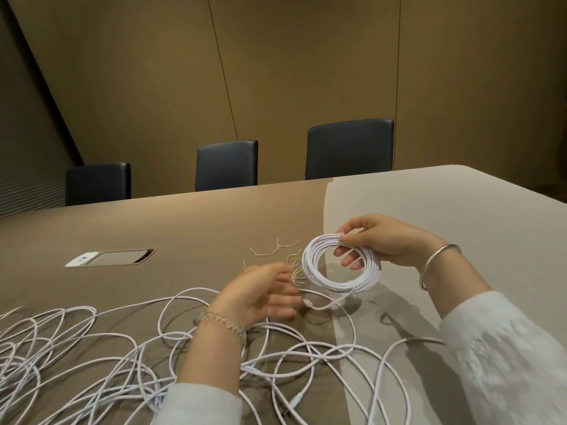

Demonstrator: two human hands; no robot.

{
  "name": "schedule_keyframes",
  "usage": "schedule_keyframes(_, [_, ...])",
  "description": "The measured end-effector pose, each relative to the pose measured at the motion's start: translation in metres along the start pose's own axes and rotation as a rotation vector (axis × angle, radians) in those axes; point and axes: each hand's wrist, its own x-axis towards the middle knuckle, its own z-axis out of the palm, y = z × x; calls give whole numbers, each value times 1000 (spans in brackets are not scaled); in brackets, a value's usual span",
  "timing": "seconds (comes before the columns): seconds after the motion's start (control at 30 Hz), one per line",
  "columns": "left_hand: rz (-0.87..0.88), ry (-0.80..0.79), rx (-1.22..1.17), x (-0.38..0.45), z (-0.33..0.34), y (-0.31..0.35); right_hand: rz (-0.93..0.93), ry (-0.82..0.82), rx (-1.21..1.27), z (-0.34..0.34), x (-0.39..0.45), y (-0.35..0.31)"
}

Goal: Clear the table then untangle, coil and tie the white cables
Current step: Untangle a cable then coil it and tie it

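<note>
Right hand (386, 240) grips the finished white coil (340, 265), held upright above the bench (184, 228). Left hand (264, 296), fingers relaxed and holding nothing, hovers just left of the coil's loose tail (325, 305); twist ties (276, 250) lie just beyond it.

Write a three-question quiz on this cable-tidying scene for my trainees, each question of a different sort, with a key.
1. True or false: the right hand holds the coil up off the table.
2. Which hand is blurred and holds nothing? A) left B) right
3. Fill in: the twist ties lie on the table between the coil and the ____ hand.

Key
1. True. The fingers curl through the coil and it throws a shadow on the table below.
2. A. The left hand is open above the loose cables, which are spread, uncoiled, over the near side.
3. Left.
</note>
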Motion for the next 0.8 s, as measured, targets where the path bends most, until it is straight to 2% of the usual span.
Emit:
schedule_keyframes(0.1, [-78, -74, 44, 1, 8, -6, 14, 43, 53, -12, 1, 7])
schedule_keyframes(0.2, [-61, -159, -103, 3, 18, -8, 11, 124, 44, -20, 3, 10])
schedule_keyframes(0.37, [141, -273, -246, 5, 32, -13, 86, 191, 14, -31, 3, 22])
schedule_keyframes(0.47, [221, -220, -213, 6, 51, -20, 150, 214, 42, -33, 4, 32])
schedule_keyframes(0.53, [365, -81, 12, 7, 61, -29, 183, 214, 66, -30, 6, 37])
schedule_keyframes(0.6, [609, 18, 474, 9, 69, -36, 193, 226, 50, -28, 8, 39])
schedule_keyframes(0.67, [814, 73, 782, 14, 75, -42, 189, 226, -1, -24, 11, 37])
schedule_keyframes(0.8, [981, 218, 902, 14, 78, -44, 164, 181, -66, -11, 12, 28])
